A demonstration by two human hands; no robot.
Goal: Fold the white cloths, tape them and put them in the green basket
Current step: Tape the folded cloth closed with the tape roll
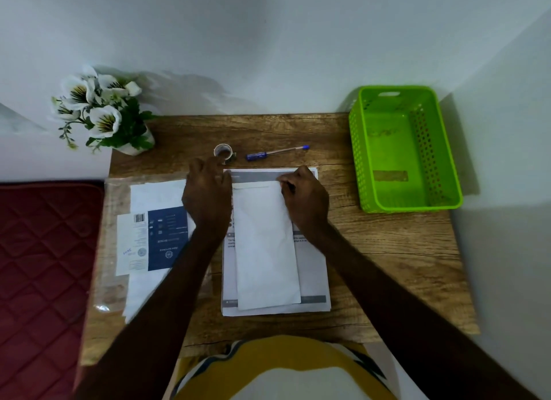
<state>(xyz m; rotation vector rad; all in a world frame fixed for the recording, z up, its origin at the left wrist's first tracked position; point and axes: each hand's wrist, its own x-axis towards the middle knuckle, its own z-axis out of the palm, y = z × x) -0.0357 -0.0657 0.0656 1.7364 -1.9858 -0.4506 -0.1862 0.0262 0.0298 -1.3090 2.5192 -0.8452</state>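
Note:
A folded white cloth (pixel 265 247) lies as a long narrow strip on a printed sheet (pixel 313 268) in the middle of the wooden table (pixel 372 250). My left hand (pixel 207 190) rests at the cloth's top left corner, fingers reaching toward a small tape roll (pixel 223 151) just beyond it. My right hand (pixel 304 195) pinches the cloth's top right edge. The green basket (pixel 447 173) stands at the table's far right with only a brownish strip on its floor.
A blue pen (pixel 275 153) lies beside the tape roll. A clear plastic bag with white cloths and a blue label (pixel 161 238) sits at the left. A flower pot (pixel 101 113) stands at the far left corner. A red quilted cushion (pixel 44 265) borders the table.

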